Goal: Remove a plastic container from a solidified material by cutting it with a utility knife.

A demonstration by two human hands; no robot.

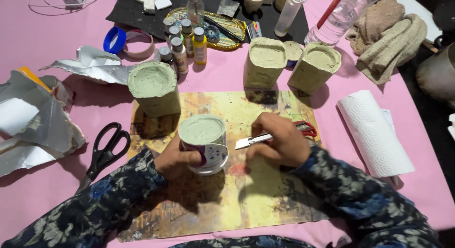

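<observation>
Filled plastic cup (204, 143) sat gripped in left hand (176, 160); at three o'clock, right hand (279, 141) clenched utility knife (275, 135), mid-cutting; the blade needed careful guiding.

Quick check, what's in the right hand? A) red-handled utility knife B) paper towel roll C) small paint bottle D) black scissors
A: the right hand grips a red-handled utility knife, blade pointing toward the cup that the left hand holds; the black scissors lie untouched on the pink table.
</observation>
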